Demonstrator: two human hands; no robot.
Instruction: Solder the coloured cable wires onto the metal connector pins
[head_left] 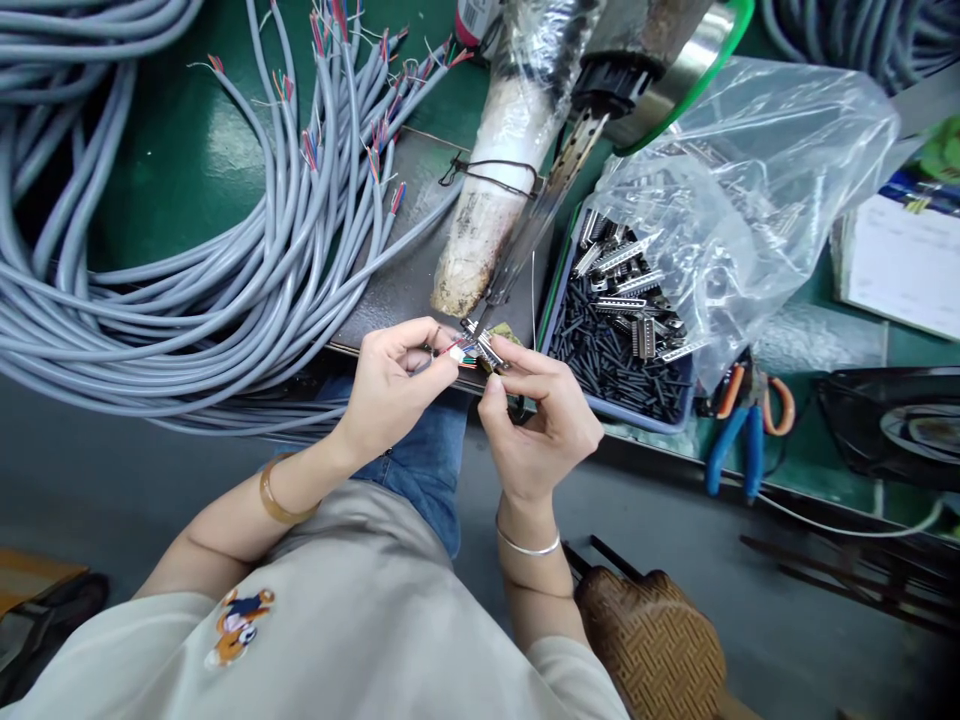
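Note:
My left hand (397, 385) pinches the thin coloured wires (466, 360) at a cable's stripped end. Between the thumb and fingers of my right hand (541, 410) is a small metal multi-pin connector (489, 347), turned toward those wires. The two meet just below a soldering iron (551, 185), whose tip reaches down close to the connector. Left of the iron is a white, plastic-wrapped tube (487, 190) with a scorched end, bound with dark wire. Whether any wire touches the pins is too small to tell.
Grey cables (225, 300) with stripped ends cover the left of the bench. A blue tray (637, 422) at right holds black sleeves and connectors, partly under a clear bag (750, 210). Blue-handled pliers (739, 445) and orange-handled cutters (778, 408) lie beside it. A woven stool (652, 640) stands below.

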